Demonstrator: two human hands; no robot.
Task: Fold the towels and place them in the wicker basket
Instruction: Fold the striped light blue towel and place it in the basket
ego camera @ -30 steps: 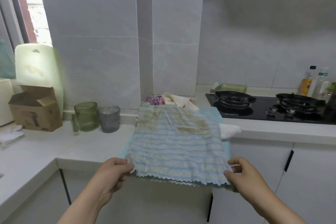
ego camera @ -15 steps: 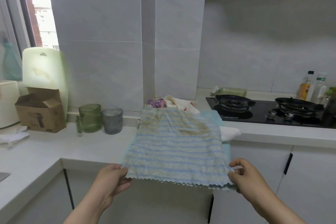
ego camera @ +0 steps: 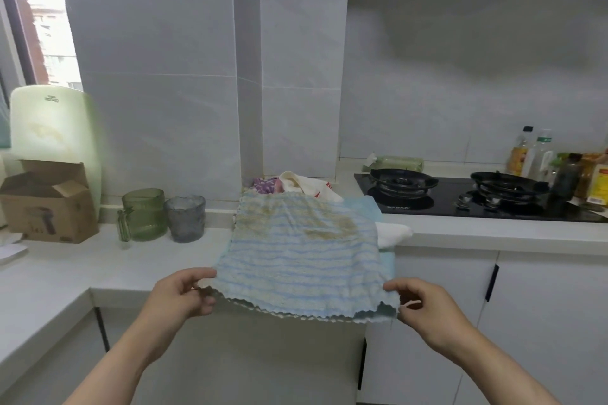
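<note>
I have the striped towel (ego camera: 302, 256) spread flat near the counter's (ego camera: 65, 273) front edge, its far edge reaching toward the heap of other cloths (ego camera: 296, 182) against the back wall. My left hand (ego camera: 184, 293) pinches the near left corner, thumb on top and fingers underneath. My right hand (ego camera: 424, 309) pinches the near right corner the same way. Both corners are lifted just off the front edge so the near hem is taut between them, which I judge sets me up to carry that hem over to the far edge for a first fold. A pale blue cloth (ego camera: 365, 205) lies beneath the towel, and a white cloth (ego camera: 393, 233) pokes out at its right side. I can't see the wicker basket anywhere, so placing comes later.
</note>
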